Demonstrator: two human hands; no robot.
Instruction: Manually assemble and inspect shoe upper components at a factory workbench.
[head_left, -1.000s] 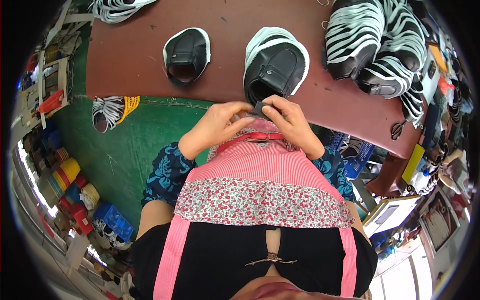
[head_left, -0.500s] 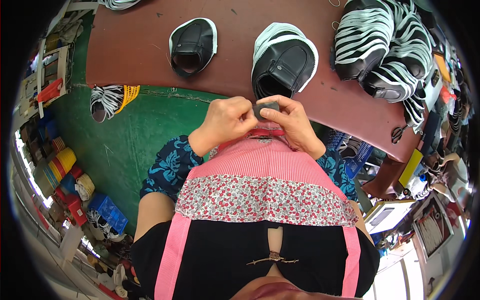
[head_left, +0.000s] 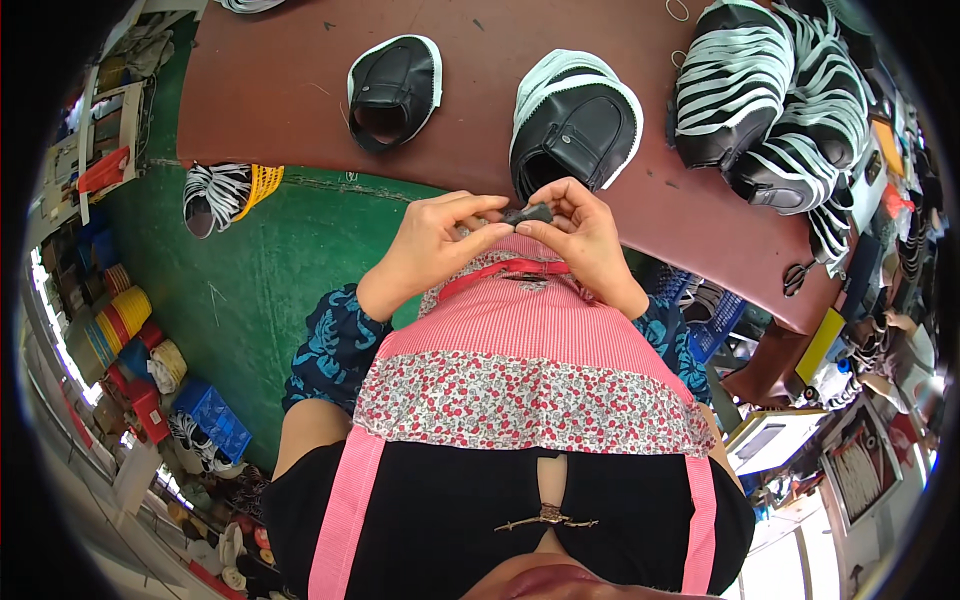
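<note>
Small dark piece [head_left: 538, 213] of what looks like flexible material is held in the air in front of the person's waist, just off the near edge of the bench. Right hand [head_left: 590, 240] pinches it between thumb and forefinger, the other fingers curled behind. Left hand [head_left: 428, 245] reaches in from the other side, thumb and fingers bent toward the piece's left end; whether they grip it or only touch it, I cannot tell. Under both wrists spreads a pink apron [head_left: 520, 325] with a floral band and a red tie.

Just beyond the hands, on the reddish-brown bench [head_left: 470, 130], lies a stack of black shoe uppers [head_left: 592, 135] with white edging, its opening toward the person. Apart from it, to the left, lies a single upper [head_left: 385, 85]. Farther right are large bundles of uppers [head_left: 735, 80], tightly nested, and near the bench's right edge a pair of scissors [head_left: 795, 278]. Beyond the bench's left front edge, a yellow mesh basket [head_left: 265, 187] stands beside more uppers, above the green floor [head_left: 290, 265].
</note>
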